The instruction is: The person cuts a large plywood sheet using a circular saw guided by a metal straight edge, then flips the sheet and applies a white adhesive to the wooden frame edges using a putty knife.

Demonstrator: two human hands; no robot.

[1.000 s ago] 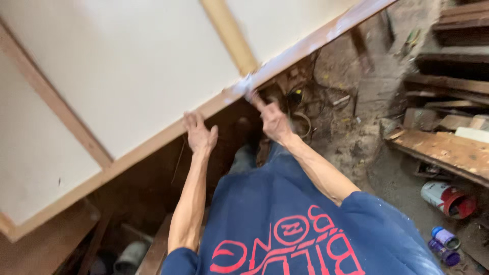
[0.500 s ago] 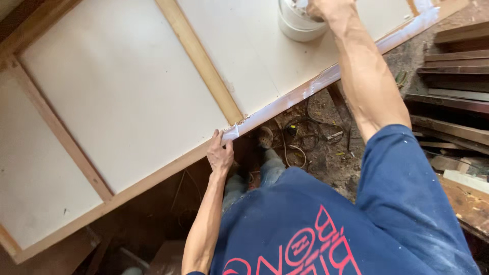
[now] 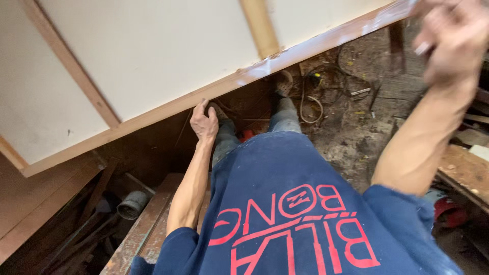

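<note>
- A person in a dark blue sweatshirt with red print stands over a large white panel (image 3: 153, 56) framed with pale wooden strips, which lies tilted across the upper part of the head view.
- The left hand (image 3: 204, 124) presses against the panel's lower wooden edge (image 3: 168, 109), fingers curled on the strip.
- The right hand (image 3: 451, 38) is raised at the upper right, near the panel's far edge; it is blurred, so I cannot tell whether it grips anything.
- Below the panel, the dirt floor (image 3: 356, 137) holds a loose coil of cable (image 3: 310, 99) near the person's shoe (image 3: 283, 83).
- A grey pipe (image 3: 133, 204) lies at the lower left beside dark planks.
</note>
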